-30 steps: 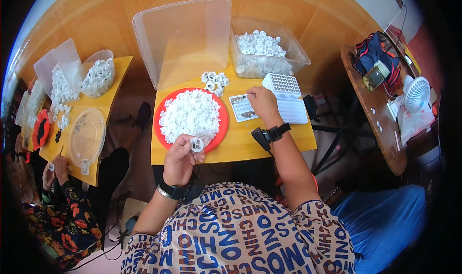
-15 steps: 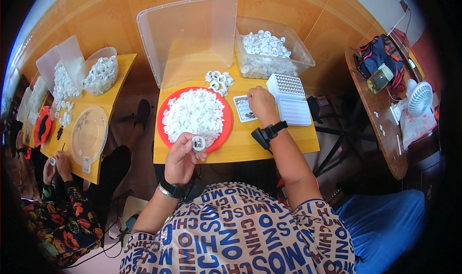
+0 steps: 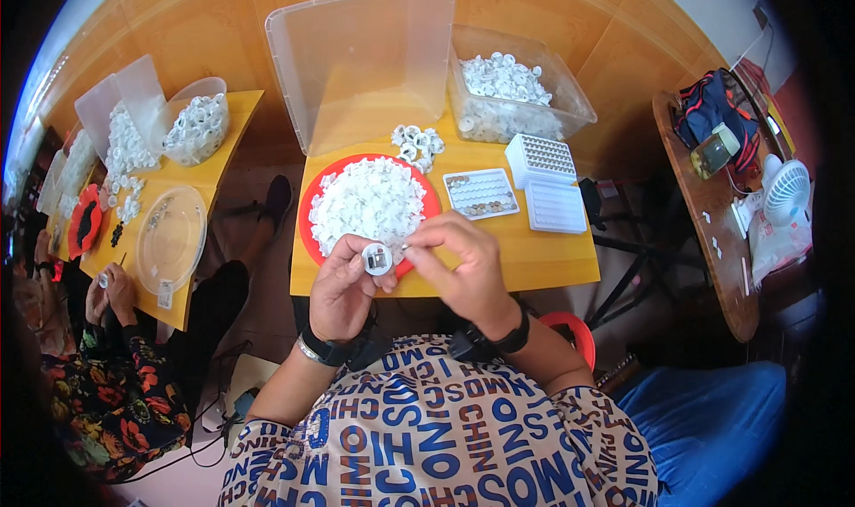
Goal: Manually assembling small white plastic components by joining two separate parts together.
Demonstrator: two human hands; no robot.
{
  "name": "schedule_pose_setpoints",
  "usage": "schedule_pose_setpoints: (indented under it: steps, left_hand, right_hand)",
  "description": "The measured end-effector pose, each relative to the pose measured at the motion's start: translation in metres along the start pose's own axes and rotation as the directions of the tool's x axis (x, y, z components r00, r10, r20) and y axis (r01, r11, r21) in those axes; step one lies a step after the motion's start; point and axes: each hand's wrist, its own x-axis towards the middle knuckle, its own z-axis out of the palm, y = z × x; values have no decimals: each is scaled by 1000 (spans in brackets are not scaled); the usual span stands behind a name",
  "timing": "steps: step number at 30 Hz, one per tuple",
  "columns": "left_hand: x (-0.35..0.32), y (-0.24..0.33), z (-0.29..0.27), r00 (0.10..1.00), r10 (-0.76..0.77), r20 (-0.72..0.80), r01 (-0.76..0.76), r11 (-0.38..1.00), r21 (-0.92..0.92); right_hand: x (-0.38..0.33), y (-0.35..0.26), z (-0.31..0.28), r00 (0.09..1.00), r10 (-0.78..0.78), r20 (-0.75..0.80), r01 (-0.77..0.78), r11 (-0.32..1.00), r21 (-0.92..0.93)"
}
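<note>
Here the left hand (image 3: 343, 289) pinches a small white ring (image 3: 378, 259) between thumb and fingers, holding it up over the near edge of the tabletop (image 3: 543, 253), just in front of the red plate (image 3: 309, 206) heaped with more white rings. The right hand (image 3: 456, 262) meets it from the other side, its fingers closed on something tiny at the ring's edge; what that piece is I cannot tell. It looks like the fitting step: a small part going into the ring's dark centre. The next move seems to call for fine alignment and a light press, with the left hand steady. A grey tray (image 3: 481, 193) of small parts lies right of the plate, beside two white grid trays (image 3: 546, 182).
</note>
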Motion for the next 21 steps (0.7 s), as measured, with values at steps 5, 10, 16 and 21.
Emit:
schedule_pose_setpoints:
  steps: [5, 10, 16, 21]
  left_hand:
    - [-3, -2, 5, 1000, 0, -20, 1, 1000, 30]
    - [-6, -4, 6, 998, -13, -60, 15, 999, 32]
    - [-7, -4, 5, 995, -21, -93, 30, 995, 96]
    - [-10, -5, 6, 994, -29, -104, 43, 991, 129]
  right_hand:
    - [-10, 0, 15, 975, -220, -24, 208, 949, -236]
    - [-13, 1, 19, 969, -246, -16, 233, 936, -263]
    - [-16, 6, 19, 982, -189, 25, 190, 958, -214]
    - [-18, 7, 17, 985, -166, 43, 171, 966, -192]
